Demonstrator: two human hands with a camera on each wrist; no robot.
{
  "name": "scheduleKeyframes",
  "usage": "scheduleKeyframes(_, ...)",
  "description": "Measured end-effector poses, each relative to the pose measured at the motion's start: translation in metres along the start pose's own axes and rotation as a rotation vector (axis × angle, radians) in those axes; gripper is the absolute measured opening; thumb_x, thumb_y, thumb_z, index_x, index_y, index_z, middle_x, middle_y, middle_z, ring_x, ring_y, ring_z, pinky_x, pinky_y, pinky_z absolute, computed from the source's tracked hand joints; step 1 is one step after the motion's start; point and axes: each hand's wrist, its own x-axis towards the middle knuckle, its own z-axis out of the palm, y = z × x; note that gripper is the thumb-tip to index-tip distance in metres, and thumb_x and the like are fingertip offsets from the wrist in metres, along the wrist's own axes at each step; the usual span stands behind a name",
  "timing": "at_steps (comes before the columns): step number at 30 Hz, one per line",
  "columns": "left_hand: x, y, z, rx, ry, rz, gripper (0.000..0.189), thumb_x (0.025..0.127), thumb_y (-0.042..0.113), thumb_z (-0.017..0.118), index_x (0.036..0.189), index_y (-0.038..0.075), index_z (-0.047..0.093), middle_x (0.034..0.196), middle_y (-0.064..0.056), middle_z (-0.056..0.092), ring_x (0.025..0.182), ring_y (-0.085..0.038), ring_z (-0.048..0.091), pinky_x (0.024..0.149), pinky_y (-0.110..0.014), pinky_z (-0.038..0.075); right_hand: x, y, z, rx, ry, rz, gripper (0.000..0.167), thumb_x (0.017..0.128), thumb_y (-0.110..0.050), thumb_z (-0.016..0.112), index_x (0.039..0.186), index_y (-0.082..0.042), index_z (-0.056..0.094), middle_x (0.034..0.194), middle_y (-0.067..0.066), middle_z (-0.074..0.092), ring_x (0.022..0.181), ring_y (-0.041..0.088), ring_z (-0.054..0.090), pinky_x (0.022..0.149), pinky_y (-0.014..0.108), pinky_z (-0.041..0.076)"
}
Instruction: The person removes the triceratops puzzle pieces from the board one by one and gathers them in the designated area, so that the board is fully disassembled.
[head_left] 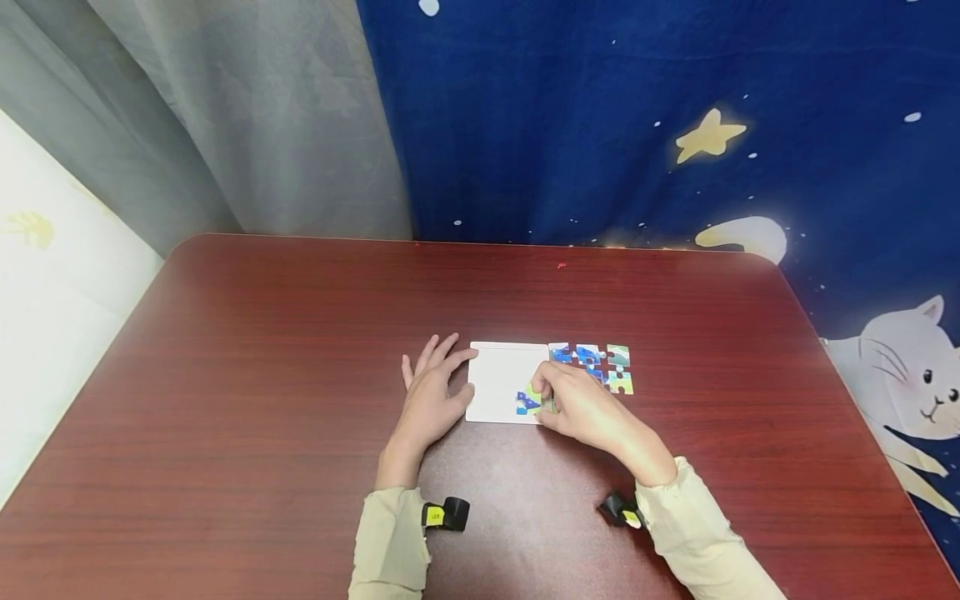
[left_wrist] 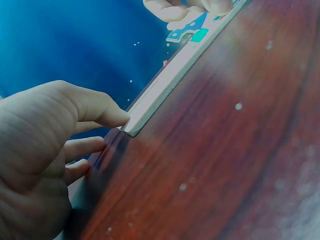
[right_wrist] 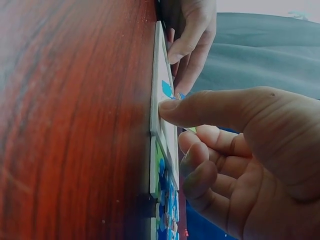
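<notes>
A white puzzle board (head_left: 504,375) with a thin raised rim lies flat on the table. My left hand (head_left: 433,402) rests at its left side, thumb and index finger touching the edge and the other fingers spread. Over the board's lower right part, my right hand (head_left: 581,404) pinches a blue and green puzzle piece (head_left: 527,403). That puzzle piece (left_wrist: 189,29) looks tilted up from the board in the left wrist view. The right thumb (right_wrist: 171,108) is at the board's near edge, and the curled fingers partly hide the piece.
Several loose puzzle pieces (head_left: 619,356) lie right of the board, some partly under the right hand. All of this is on a dark red wooden table (head_left: 285,400). A blue curtain (head_left: 540,125) and a grey curtain (head_left: 300,125) hang behind the far edge.
</notes>
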Motion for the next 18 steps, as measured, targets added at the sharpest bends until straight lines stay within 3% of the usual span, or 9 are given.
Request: scheduleKeyframes(18,-0.0001,0.0018,-0.0002,-0.002,0.001,0.001,0.044,0.078,0.009,0.059,0.122,0.015,0.062,0.144,-0.008,0.038,0.139,-0.026,0.017,0.104,-0.057,-0.009,-0.0006,0.0014,-0.0005,-0.03,-0.002,0.013,0.026,0.071,-0.007,0.075,0.088,-0.008,0.056,0.079,-0.002,0.053,0.059,0.005,0.044,0.059,0.023,0.042)
